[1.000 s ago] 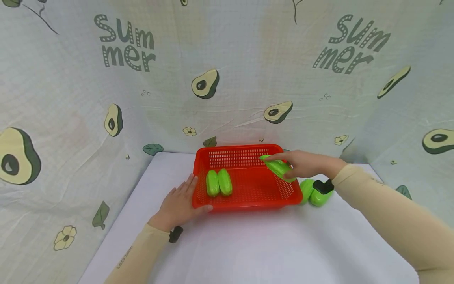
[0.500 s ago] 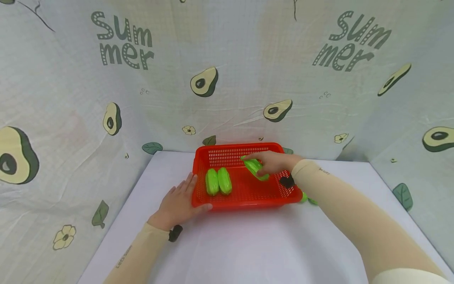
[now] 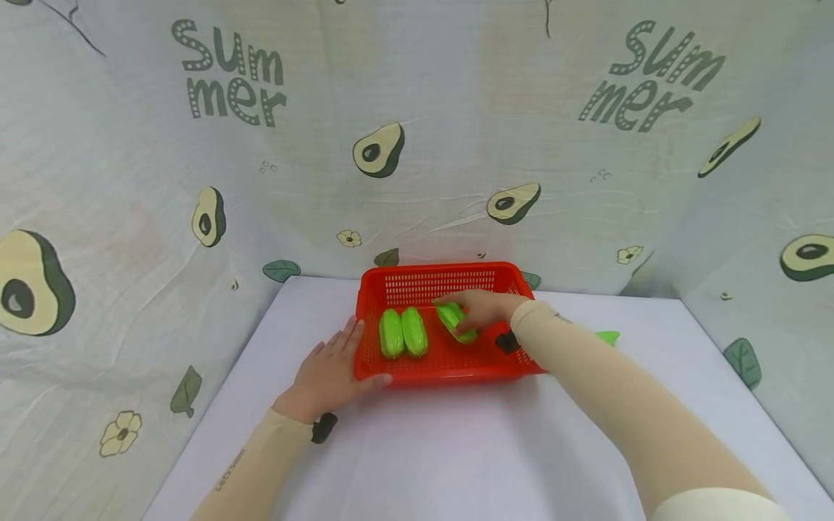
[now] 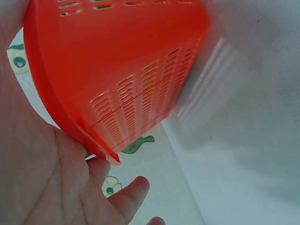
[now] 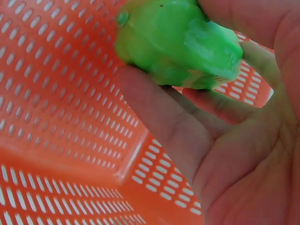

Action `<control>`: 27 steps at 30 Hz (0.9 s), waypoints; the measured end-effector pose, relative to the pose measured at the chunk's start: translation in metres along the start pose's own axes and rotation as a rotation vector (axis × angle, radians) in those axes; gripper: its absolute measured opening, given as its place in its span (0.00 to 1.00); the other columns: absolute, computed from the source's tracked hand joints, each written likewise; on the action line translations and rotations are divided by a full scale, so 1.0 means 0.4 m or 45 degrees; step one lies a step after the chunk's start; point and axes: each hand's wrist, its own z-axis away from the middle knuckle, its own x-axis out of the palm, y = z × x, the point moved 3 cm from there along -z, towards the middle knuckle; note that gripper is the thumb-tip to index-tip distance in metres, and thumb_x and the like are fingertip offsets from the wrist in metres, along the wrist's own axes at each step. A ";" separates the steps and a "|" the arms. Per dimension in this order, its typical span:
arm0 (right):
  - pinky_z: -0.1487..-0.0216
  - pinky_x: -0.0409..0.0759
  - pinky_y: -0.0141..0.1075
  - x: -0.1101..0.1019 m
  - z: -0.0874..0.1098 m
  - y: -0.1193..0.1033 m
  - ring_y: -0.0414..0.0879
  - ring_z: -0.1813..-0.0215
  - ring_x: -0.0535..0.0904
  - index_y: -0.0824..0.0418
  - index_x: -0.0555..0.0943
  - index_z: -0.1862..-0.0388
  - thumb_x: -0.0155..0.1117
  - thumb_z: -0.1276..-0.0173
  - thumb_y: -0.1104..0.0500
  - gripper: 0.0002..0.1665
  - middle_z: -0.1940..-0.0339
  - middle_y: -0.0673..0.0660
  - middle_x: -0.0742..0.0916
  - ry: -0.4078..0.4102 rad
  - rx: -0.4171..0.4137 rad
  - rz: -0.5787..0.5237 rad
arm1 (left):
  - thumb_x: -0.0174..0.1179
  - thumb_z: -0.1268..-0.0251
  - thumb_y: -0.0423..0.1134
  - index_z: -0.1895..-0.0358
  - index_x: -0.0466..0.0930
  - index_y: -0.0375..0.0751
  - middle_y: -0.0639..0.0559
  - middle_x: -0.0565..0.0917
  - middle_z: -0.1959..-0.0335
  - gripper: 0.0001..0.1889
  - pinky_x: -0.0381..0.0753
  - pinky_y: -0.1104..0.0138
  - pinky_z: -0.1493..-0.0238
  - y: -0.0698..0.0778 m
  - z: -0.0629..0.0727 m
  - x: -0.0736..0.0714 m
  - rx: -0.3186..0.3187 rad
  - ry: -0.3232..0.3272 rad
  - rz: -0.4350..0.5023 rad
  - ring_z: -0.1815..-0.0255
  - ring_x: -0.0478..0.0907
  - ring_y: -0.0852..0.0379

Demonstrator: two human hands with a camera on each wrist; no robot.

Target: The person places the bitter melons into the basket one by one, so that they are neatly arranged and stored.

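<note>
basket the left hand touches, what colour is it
The basket is bright red, seen best in the head view.

Right hand (image 5: 241, 150), palm toward camera, holds a green vegetable (image 5: 173, 49) near the top edge; digits press it from below and from upper right. Surface glossy, lumpy; small round nub (image 5: 123, 18) at left end. Orange-red basket (image 5: 51, 157) behind, walls slotted, pale light through the slots. Contact between vegetable and basket: cannot tell.

Bright, diffuse head view, soft shadows, dimmer wrist views
</note>
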 end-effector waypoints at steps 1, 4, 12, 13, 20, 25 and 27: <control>0.49 0.78 0.42 0.002 -0.002 0.000 0.52 0.38 0.68 0.45 0.68 0.24 0.71 0.34 0.59 0.41 0.31 0.54 0.73 0.000 -0.002 0.003 | 0.49 0.44 0.80 0.20 0.46 0.37 0.41 0.49 0.19 0.60 0.59 0.39 0.31 0.000 -0.001 0.000 0.002 0.001 -0.002 0.25 0.57 0.35; 0.45 0.77 0.44 0.010 -0.008 -0.001 0.52 0.37 0.67 0.45 0.66 0.23 0.71 0.34 0.58 0.42 0.30 0.53 0.72 -0.010 0.016 -0.011 | 0.48 0.44 0.80 0.20 0.46 0.37 0.41 0.49 0.19 0.60 0.59 0.39 0.31 0.000 -0.002 0.001 0.006 0.005 -0.013 0.25 0.57 0.35; 0.45 0.76 0.44 0.030 -0.028 -0.006 0.51 0.39 0.67 0.45 0.64 0.22 0.73 0.37 0.59 0.46 0.34 0.52 0.73 -0.055 0.047 -0.053 | 0.47 0.44 0.81 0.20 0.46 0.38 0.42 0.48 0.19 0.60 0.58 0.39 0.30 -0.001 -0.003 0.002 0.001 0.002 -0.007 0.25 0.57 0.35; 0.45 0.76 0.43 0.032 -0.029 -0.007 0.51 0.39 0.67 0.45 0.64 0.22 0.73 0.37 0.58 0.46 0.35 0.52 0.74 -0.057 0.048 -0.054 | 0.48 0.44 0.81 0.20 0.46 0.38 0.42 0.48 0.19 0.60 0.58 0.39 0.30 -0.001 -0.003 0.003 0.000 0.000 -0.006 0.25 0.57 0.35; 0.40 0.74 0.45 0.040 -0.043 -0.010 0.50 0.38 0.68 0.44 0.65 0.22 0.74 0.37 0.55 0.45 0.32 0.51 0.73 -0.045 0.064 -0.018 | 0.48 0.44 0.80 0.20 0.46 0.37 0.41 0.48 0.19 0.60 0.58 0.39 0.31 -0.002 -0.002 0.001 -0.001 0.002 -0.012 0.25 0.58 0.35; 0.39 0.74 0.46 0.044 -0.054 -0.012 0.50 0.38 0.68 0.45 0.65 0.22 0.74 0.36 0.55 0.45 0.33 0.52 0.74 -0.043 0.069 -0.014 | 0.47 0.44 0.81 0.20 0.46 0.38 0.42 0.48 0.19 0.60 0.59 0.40 0.30 -0.004 -0.003 0.004 0.001 0.001 -0.015 0.25 0.57 0.35; 0.39 0.74 0.46 0.045 -0.057 -0.015 0.51 0.38 0.68 0.46 0.65 0.22 0.73 0.36 0.55 0.45 0.33 0.52 0.74 -0.053 0.070 -0.014 | 0.47 0.44 0.81 0.20 0.45 0.38 0.42 0.47 0.19 0.60 0.58 0.40 0.30 -0.004 -0.004 0.005 0.002 -0.003 -0.012 0.25 0.57 0.35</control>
